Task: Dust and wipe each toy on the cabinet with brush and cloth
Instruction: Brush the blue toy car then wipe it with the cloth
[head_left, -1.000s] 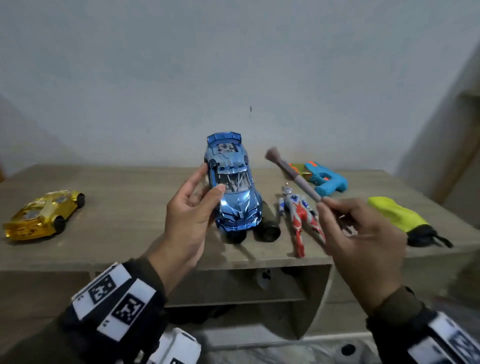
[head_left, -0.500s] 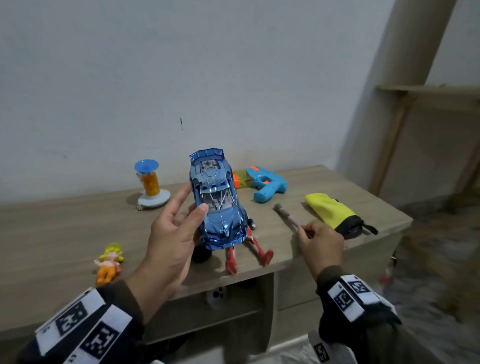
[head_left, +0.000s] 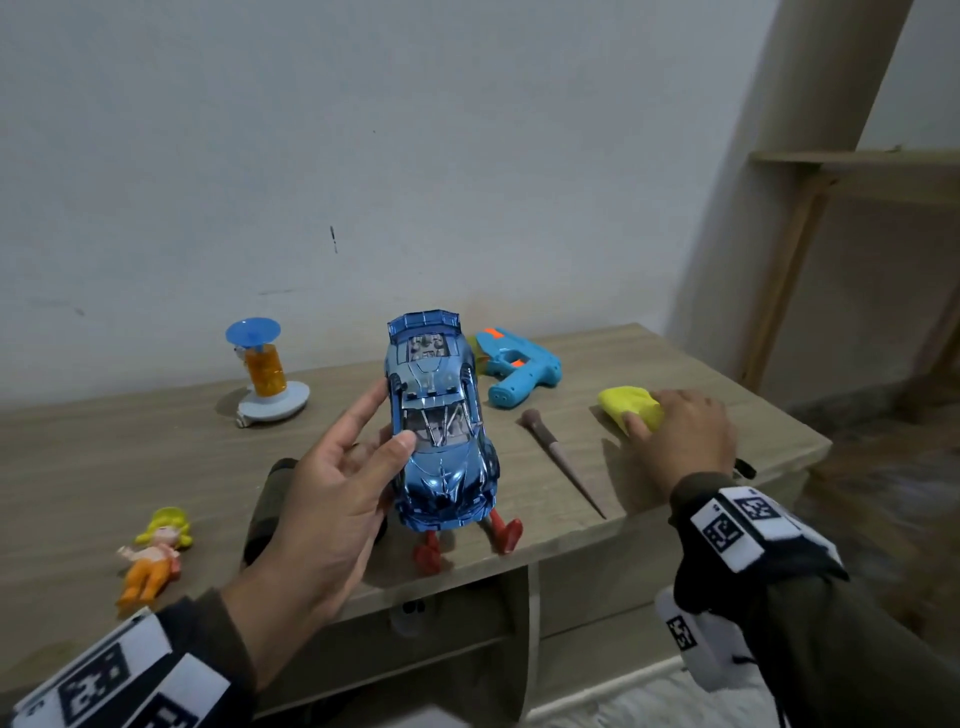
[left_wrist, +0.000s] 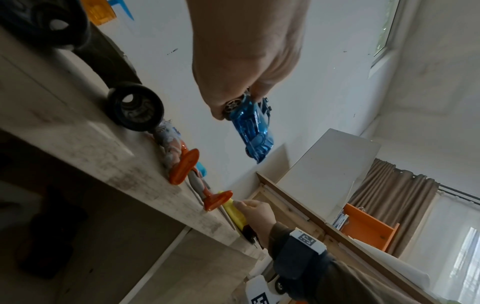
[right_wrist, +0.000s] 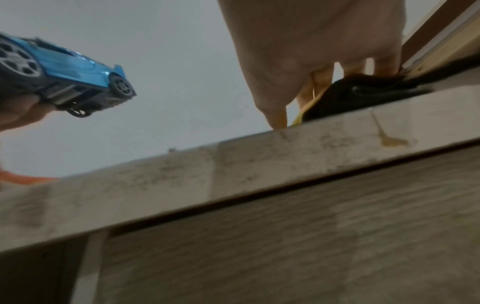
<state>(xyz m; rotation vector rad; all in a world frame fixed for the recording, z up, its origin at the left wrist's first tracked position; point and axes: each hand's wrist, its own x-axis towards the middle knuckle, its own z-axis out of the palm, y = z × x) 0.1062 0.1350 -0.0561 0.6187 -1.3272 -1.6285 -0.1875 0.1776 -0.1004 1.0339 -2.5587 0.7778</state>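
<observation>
Half a second back my right hand (head_left: 680, 436) was pinching the brush (head_left: 563, 462); now that brush lies loose on the cabinet (head_left: 130, 457) between the blue car (head_left: 439, 431) and the yellow cloth (head_left: 631, 408), and my right fingers have come down on the cloth, curling over its near end. I judge the dusting pass on this car is done and the wipe comes next, which is why I parked the brush close by with its point toward the edge, easy to take again.

My left hand (head_left: 332, 499) holds the car above the cabinet top, thumb pressed on the windscreen, fingers spread along its left side, nose toward me so the roof and bonnet face the cloth. It is glossy chrome-blue plastic with a rear wing and spoked wheels, hard and slick, so I keep a firm pinch. 1 red-legged figure (head_left: 467, 538) lies beneath it.
</observation>
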